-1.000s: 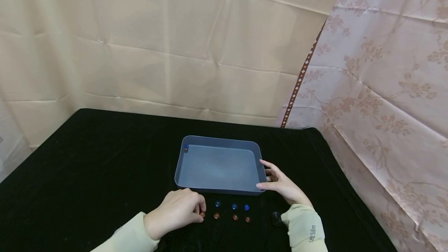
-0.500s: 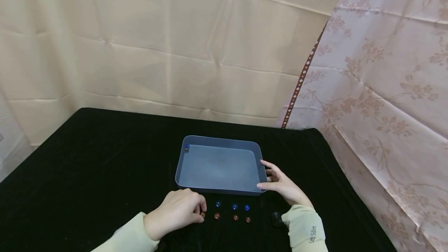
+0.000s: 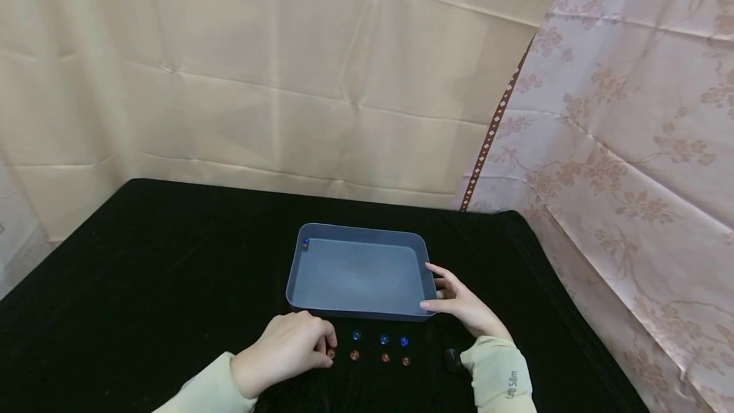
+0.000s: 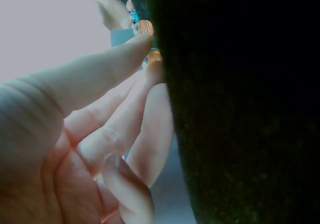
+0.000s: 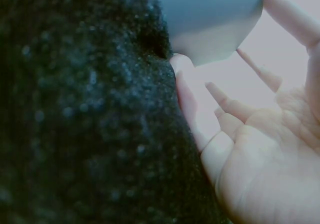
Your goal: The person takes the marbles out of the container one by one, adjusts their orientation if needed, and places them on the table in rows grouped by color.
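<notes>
Head view, left hand curled — pinching orange marble, right hand loose-fingered against tray corner

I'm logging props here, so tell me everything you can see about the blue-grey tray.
The tray is a shallow, blue-grey rectangle with rounded corners and low flared walls, plastic by its look. It sits flat on the black cloth, past two short rows of marbles. One blue marble lies in its far left corner; otherwise its floor is bare. The right hand touches its near right corner with straight fingers.
</notes>
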`<move>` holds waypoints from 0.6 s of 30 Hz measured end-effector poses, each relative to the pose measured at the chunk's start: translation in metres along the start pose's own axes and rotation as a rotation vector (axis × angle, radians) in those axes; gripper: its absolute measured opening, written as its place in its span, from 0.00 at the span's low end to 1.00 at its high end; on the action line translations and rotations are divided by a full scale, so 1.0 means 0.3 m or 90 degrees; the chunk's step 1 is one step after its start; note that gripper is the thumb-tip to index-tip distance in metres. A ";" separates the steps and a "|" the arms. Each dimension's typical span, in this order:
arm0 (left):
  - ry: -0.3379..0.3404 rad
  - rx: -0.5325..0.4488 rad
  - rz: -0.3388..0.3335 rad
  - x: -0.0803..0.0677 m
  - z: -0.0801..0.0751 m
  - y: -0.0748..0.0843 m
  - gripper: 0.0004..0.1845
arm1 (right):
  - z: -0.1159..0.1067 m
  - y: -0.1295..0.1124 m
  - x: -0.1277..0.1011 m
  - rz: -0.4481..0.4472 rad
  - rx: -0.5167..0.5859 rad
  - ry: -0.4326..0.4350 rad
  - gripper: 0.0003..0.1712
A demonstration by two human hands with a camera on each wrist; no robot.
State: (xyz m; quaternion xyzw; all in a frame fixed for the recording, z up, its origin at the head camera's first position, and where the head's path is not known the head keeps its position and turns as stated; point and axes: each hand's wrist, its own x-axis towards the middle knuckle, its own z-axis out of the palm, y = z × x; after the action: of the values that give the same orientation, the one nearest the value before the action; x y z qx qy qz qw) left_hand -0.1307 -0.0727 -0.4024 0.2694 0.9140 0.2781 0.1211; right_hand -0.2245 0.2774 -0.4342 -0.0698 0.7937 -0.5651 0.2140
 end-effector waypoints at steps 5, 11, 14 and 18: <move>0.008 0.007 0.000 -0.016 -0.005 -0.005 0.07 | 0.002 0.000 -0.001 -0.004 0.001 -0.006 0.46; 0.003 0.009 -0.014 -0.029 -0.022 -0.009 0.10 | 0.005 -0.002 -0.003 -0.006 0.003 -0.011 0.46; 0.010 0.016 -0.014 -0.033 -0.036 -0.005 0.10 | 0.004 -0.003 -0.003 -0.008 0.001 -0.011 0.46; 0.036 0.033 -0.007 -0.036 -0.062 0.000 0.10 | 0.003 -0.002 -0.004 -0.011 -0.003 -0.007 0.46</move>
State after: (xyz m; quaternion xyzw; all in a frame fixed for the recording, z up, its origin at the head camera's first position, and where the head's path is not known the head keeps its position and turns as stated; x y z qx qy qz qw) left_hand -0.1289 -0.0871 -0.3865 0.2595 0.9255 0.2611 0.0895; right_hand -0.2230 0.2767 -0.4335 -0.0799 0.7931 -0.5649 0.2132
